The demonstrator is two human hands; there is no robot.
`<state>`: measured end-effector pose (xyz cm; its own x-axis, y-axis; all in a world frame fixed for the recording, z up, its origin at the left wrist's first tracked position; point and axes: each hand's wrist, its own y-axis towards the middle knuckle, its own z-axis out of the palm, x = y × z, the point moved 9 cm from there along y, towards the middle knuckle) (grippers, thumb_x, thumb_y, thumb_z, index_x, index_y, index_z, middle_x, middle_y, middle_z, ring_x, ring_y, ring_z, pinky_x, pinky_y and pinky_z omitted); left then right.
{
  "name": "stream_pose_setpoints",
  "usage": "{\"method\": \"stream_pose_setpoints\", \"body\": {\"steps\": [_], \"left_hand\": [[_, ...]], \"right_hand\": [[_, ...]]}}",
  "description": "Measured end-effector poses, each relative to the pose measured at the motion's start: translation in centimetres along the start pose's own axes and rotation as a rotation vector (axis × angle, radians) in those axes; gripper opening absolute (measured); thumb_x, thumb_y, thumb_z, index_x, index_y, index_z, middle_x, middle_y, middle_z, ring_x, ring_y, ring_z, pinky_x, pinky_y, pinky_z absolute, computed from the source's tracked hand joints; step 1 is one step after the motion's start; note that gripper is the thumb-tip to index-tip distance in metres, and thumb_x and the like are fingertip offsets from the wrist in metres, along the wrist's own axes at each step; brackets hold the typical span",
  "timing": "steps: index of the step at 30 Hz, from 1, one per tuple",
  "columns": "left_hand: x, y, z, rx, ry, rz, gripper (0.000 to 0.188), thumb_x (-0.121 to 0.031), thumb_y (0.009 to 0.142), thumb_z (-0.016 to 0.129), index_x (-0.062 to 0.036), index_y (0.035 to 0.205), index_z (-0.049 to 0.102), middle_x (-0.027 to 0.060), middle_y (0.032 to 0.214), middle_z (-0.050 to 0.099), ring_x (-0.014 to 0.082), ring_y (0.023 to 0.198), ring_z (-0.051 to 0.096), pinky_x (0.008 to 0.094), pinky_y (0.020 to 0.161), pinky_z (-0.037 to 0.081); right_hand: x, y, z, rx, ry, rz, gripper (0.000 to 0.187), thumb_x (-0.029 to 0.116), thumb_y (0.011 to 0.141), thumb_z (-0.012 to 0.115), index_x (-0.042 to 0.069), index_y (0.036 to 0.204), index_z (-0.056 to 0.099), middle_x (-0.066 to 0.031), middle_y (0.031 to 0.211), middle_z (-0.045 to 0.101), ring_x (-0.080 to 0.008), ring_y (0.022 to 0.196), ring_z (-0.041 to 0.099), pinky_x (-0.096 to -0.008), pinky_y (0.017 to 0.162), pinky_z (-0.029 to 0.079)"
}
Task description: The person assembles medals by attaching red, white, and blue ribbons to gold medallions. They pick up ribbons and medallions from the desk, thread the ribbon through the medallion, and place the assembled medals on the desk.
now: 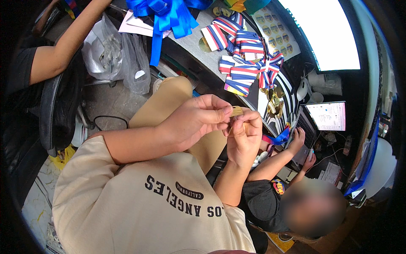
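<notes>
My left hand (196, 122) pinches a small flat gold-coloured piece (237, 111) between thumb and fingertips, above my lap. The piece shows a dark mark near its left end; I cannot tell whether it is a medal. My right hand (245, 137) is closed against its right and lower side, thumb and curled fingers pressed together. The fingertips of both hands nearly meet and hide part of the piece. Beyond the hands, on the desk, lie medal ribbons (247, 55) striped red, white and blue, with gold medals (275, 103) at their near end.
Blue ribbons (163, 17) are heaped at the desk's far left, beside a sheet of round stickers (275, 31). A monitor (325, 34) stands at the right. Nearby, a co-worker's hand (297, 139) rests on a laptop (311, 131). Plastic bags (137, 67) hang at left.
</notes>
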<state>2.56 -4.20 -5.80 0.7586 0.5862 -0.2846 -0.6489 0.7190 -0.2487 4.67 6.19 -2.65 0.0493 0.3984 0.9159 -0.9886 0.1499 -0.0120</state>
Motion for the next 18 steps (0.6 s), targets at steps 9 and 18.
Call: {"method": "stream_pose_setpoints", "body": {"steps": [9,18], "left_hand": [[0.0,0.0,0.4,0.036,-0.021,0.039,0.005,-0.009,0.092,0.062,-0.0097,0.097,0.063,0.0007,0.094,0.064,0.0104,0.089,0.059,0.0264,0.081,0.046],[0.6,-0.5,0.9,-0.010,0.007,-0.029,0.004,-0.010,0.091,0.064,-0.0100,0.095,0.063,0.0014,0.094,0.065,0.0094,0.086,0.059,0.0244,0.076,0.046]], "right_hand": [[0.9,-0.7,0.6,-0.063,0.008,-0.250,0.027,-0.002,0.080,0.073,0.006,0.091,0.050,-0.0110,0.091,0.057,-0.0129,0.076,0.052,-0.0232,0.067,0.046],[1.6,-0.6,0.4,-0.096,0.016,-0.417,0.037,0.002,0.075,0.079,0.009,0.089,0.046,-0.0096,0.085,0.057,-0.0169,0.081,0.052,-0.0295,0.079,0.045]]}}
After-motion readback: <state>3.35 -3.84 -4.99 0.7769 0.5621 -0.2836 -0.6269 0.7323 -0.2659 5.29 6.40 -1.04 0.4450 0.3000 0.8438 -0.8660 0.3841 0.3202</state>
